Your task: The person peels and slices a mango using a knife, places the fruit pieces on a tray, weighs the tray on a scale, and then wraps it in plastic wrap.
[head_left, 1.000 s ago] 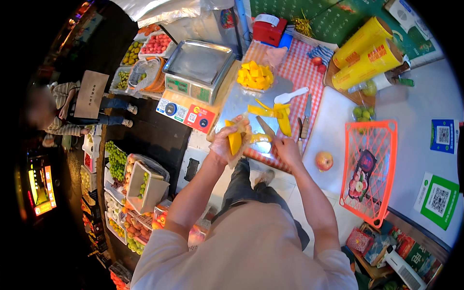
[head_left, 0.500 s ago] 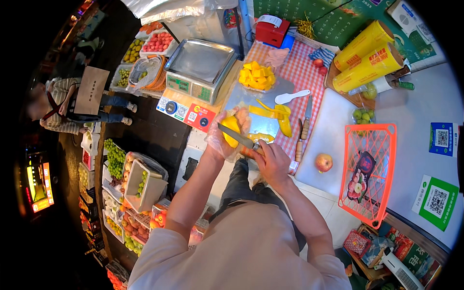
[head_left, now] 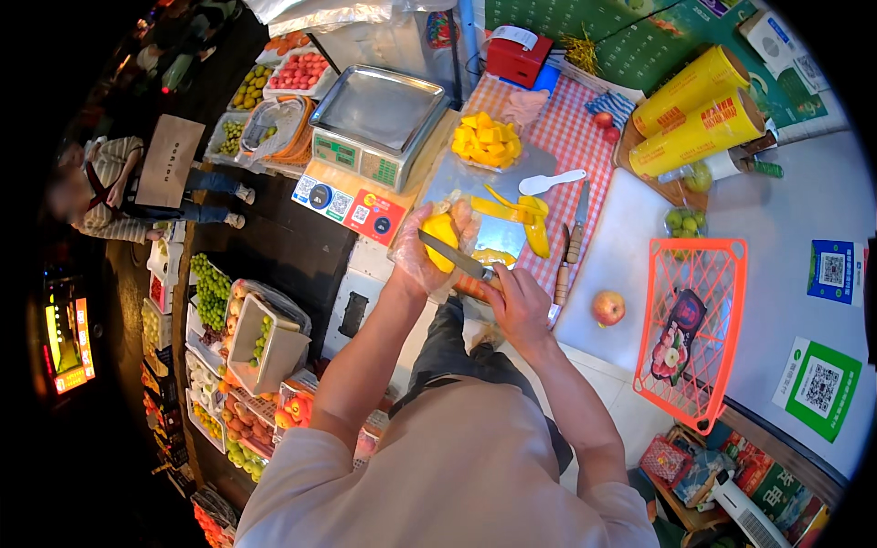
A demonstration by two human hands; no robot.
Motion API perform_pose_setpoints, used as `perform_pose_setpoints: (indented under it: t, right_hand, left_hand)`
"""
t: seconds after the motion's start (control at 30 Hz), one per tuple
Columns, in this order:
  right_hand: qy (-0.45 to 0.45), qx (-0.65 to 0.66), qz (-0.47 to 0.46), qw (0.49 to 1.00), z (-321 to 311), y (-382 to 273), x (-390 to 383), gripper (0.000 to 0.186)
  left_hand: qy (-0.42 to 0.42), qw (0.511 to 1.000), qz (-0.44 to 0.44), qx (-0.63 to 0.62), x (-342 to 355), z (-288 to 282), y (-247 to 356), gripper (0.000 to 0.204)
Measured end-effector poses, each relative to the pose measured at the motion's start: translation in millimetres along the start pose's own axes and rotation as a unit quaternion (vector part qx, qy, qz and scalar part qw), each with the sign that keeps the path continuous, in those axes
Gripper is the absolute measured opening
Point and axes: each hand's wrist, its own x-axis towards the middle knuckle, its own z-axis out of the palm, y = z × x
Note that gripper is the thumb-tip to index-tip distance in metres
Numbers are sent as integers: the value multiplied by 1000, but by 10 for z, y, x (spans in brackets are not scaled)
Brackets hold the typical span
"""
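Note:
A peeled yellow mango [head_left: 441, 230] rests in my left hand [head_left: 413, 256], which wears a clear plastic glove and has its fingers wrapped round the fruit. My right hand [head_left: 524, 309] grips a knife [head_left: 457, 257], its blade lying across the mango. Beyond my hands, on a grey cutting board [head_left: 449, 179], sits a heap of cut mango cubes [head_left: 485, 140]. Yellow mango peels [head_left: 538, 239] lie to the right, close to a white plastic utensil [head_left: 552, 182]. Farther right is another knife [head_left: 575, 239] with a wooden handle, on the red checked cloth [head_left: 596, 163].
A weighing scale [head_left: 378, 114] stands at the far left of the counter. To the right are an apple [head_left: 607, 309], an orange-red plastic basket [head_left: 736, 310] and yellow film rolls [head_left: 699, 132]. Fruit trays fill the left side, where a person [head_left: 114, 187] stands.
The view has shifted slightly. The knife blade has moved a little along the mango; both hands keep their holds.

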Motion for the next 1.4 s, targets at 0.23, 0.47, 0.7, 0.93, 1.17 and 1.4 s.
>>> perform_pose_setpoints:
  t: [0.23,0.47,0.7,0.93,1.17,1.4]
  right_hand:
    - [5,-44,30,999,22,95,-63,40]
    - [-14,-55,-6,998,-96,139,35,40]
    - [-60,-64,-77,993,-259,182,230,43]
    - [-77,-70,-66,992,-190,240,211,42]
    - [-79,-32,18,996,-107,335,177,37]
    - [-98,52,166,980,-34,429,138,22]
  left_hand:
    - [47,999,-13,6,34,-36,27,40]
    - [87,993,-65,40,-97,115,8,31]
    - [172,963,-56,200,-69,12,43,39]
    - [223,928,-23,297,-100,57,-32,42]
    - [204,929,-2,307,-124,132,-84,34]
    - [199,906,-54,369,-95,154,-59,38]
